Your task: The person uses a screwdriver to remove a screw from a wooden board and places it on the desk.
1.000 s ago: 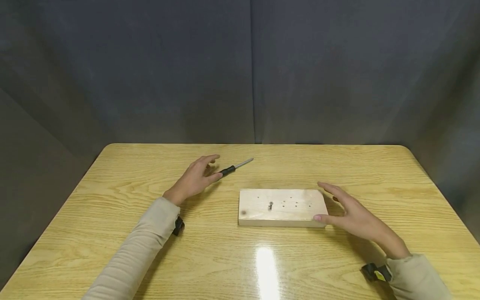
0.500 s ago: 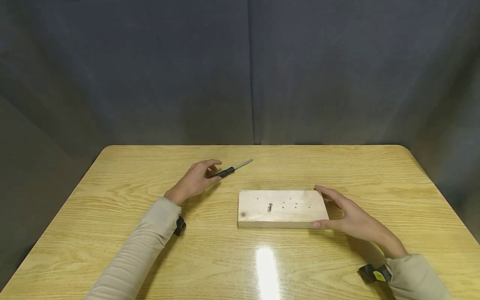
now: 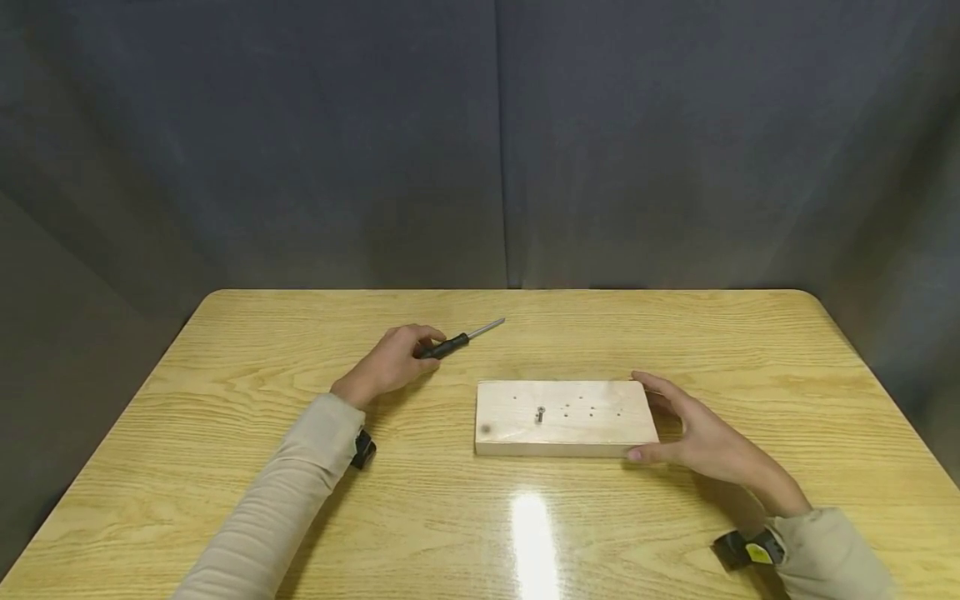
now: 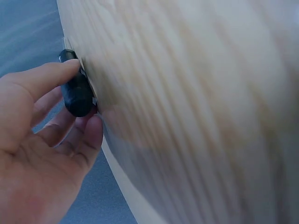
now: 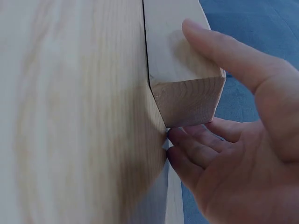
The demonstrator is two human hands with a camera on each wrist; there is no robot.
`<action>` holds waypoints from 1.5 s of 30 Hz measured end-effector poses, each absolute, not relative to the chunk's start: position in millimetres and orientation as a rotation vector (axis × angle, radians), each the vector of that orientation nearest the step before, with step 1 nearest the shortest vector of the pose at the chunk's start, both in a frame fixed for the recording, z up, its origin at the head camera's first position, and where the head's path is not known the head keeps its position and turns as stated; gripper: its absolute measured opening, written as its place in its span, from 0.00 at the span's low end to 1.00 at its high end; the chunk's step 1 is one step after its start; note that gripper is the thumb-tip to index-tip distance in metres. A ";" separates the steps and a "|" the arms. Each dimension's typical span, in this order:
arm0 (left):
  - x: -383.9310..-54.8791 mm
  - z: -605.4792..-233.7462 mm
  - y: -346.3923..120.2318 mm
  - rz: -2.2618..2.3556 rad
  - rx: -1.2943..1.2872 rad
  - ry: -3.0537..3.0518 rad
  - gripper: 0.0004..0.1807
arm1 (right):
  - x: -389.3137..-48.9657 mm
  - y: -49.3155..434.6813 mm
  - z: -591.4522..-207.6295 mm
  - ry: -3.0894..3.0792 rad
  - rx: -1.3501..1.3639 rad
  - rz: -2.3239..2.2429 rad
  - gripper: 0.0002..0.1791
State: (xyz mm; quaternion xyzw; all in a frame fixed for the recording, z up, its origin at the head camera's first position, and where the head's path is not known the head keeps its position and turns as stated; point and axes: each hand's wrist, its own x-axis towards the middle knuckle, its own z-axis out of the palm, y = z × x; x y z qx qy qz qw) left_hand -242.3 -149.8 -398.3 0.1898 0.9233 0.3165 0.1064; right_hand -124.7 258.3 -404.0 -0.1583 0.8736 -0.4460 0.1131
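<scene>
A screwdriver [image 3: 454,342] with a black handle and a thin metal shaft lies on the table, its tip pointing away to the right. My left hand [image 3: 392,360] pinches the handle's rear end; in the left wrist view the thumb presses on the black handle [image 4: 77,95] while the fingers curl beneath it. At the middle right a pale wooden block [image 3: 517,432] lies flat, with several small holes in its top. One screw [image 3: 540,415] stands upright in it. My right hand [image 3: 708,437] holds the block's right end, thumb on the near side, index finger round the far corner.
The wood-grain table [image 3: 375,533] has rounded far corners. Behind it hangs a dark grey-blue curtain [image 3: 337,167]. Between the left hand and the block lies a stretch of bare tabletop, and a bright glare spot shows near the front.
My left hand has lowered onto the screwdriver handle and its fingers have closed around it. The right thumb has moved down from the block's top edge to its near side.
</scene>
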 end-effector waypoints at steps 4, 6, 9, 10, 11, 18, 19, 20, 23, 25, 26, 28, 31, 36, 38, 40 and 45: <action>-243.2 -399.2 -150.0 0.921 0.576 2.729 0.21 | -124.5 258.2 -404.0 2.555 -0.455 -1.304 0.56; -243.9 -400.0 -149.7 0.912 0.584 2.734 0.21 | -124.1 258.5 -403.8 2.555 -0.449 -1.299 0.56; -244.6 -400.9 -149.2 0.903 0.588 2.732 0.21 | -124.0 258.9 -403.8 2.554 -0.448 -1.298 0.56; -244.7 -400.9 -149.1 0.901 0.584 2.732 0.20 | -124.1 259.1 -404.0 2.553 -0.449 -1.300 0.56; -244.4 -400.6 -149.1 0.899 0.582 2.731 0.20 | -124.2 259.1 -404.1 2.552 -0.451 -1.302 0.56; -243.1 -398.6 -148.6 0.899 0.557 2.753 0.19 | -125.2 259.6 -405.9 2.530 -0.456 -1.320 0.56; -243.0 -398.4 -148.3 0.898 0.554 2.760 0.19 | -125.1 259.8 -406.0 2.530 -0.453 -1.319 0.55; -242.8 -398.3 -148.1 0.896 0.551 2.768 0.18 | -125.2 260.0 -406.1 2.531 -0.452 -1.317 0.55; -241.9 -398.1 -146.6 0.881 0.540 2.793 0.17 | -125.0 260.1 -406.4 2.539 -0.450 -1.310 0.55; -241.0 -397.9 -145.2 0.868 0.532 2.812 0.16 | -125.0 260.0 -406.5 2.540 -0.447 -1.307 0.55; -240.5 -397.9 -144.7 0.863 0.527 2.820 0.15 | -125.1 259.9 -406.6 2.541 -0.448 -1.306 0.55; -239.8 -397.8 -143.6 0.870 0.512 2.830 0.14 | -125.0 259.9 -406.7 2.539 -0.448 -1.305 0.55; -239.4 -398.0 -143.1 0.891 0.487 2.838 0.13 | -124.9 259.6 -406.7 2.533 -0.454 -1.305 0.55; -239.4 -398.1 -143.2 0.925 0.473 2.835 0.12 | -124.1 259.3 -405.5 2.524 -0.463 -1.300 0.55; -239.5 -398.1 -143.4 0.975 0.474 2.824 0.12 | -123.8 259.2 -404.9 2.524 -0.462 -1.297 0.55; -240.1 -398.6 -143.7 1.038 0.477 2.822 0.12 | -123.6 259.0 -404.5 2.524 -0.461 -1.297 0.55; -242.0 -399.3 -144.8 1.201 0.464 2.816 0.11 | -123.9 258.7 -404.6 2.524 -0.475 -1.291 0.55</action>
